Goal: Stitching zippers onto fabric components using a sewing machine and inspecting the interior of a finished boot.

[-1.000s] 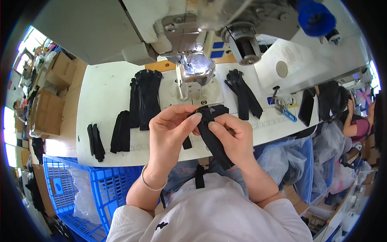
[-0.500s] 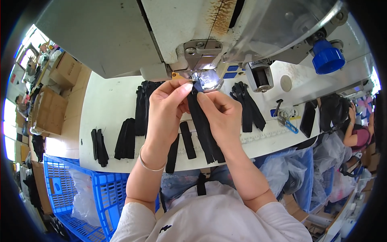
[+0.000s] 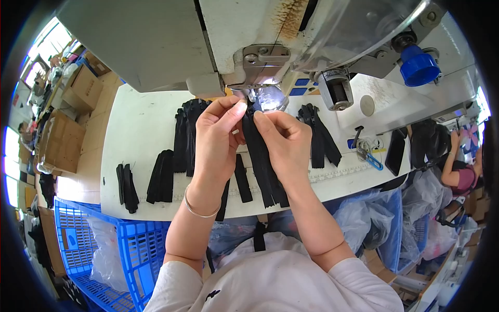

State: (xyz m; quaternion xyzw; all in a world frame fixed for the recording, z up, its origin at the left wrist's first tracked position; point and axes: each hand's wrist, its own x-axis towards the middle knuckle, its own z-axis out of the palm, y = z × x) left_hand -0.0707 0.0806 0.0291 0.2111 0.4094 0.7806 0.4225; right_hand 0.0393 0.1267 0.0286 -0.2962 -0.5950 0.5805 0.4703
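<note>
A long black zipper (image 3: 258, 158) runs from the lit needle area of the sewing machine (image 3: 262, 60) down toward the table's front edge. My left hand (image 3: 221, 122) pinches its top end between thumb and forefinger, just in front of the needle. On the zipper's right side, my right hand (image 3: 283, 138) grips the edge close to the same end with thumb and bent fingers. The needle and the zipper's tip are partly hidden by my fingertips. A black strip (image 3: 242, 179) lies on the table between my forearms, with another partly behind my left wrist.
Bundles of black zippers lie left (image 3: 186, 138) and right (image 3: 318, 135) of my hands on the white table (image 3: 140, 119). Small scissors (image 3: 370, 156) and a black phone (image 3: 396, 152) rest at right. A blue crate (image 3: 140, 255) stands at left. Another person (image 3: 462, 171) sits far right.
Both hands stay pinched at the zipper's top end by the needle, with the fingers slightly shifted. The whole view has tilted a little; the bundles lie as before.
</note>
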